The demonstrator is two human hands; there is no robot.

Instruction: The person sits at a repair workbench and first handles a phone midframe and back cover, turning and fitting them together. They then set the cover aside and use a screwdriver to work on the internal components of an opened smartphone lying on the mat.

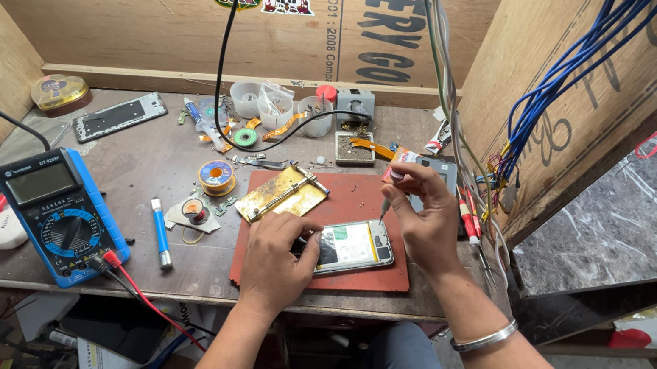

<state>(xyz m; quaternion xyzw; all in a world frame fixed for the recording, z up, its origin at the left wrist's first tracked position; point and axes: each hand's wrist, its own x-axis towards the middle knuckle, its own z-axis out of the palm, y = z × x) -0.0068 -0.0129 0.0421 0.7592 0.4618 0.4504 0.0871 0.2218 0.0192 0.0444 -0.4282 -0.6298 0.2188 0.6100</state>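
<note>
The left hand covers the opened phone's near end, and the screwdriver tip is too small to make out.

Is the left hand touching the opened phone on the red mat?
Touching. The head view shows the left hand lying over the left end of the opened phone, fingers pressed on it, pinning it to the red mat.
</note>
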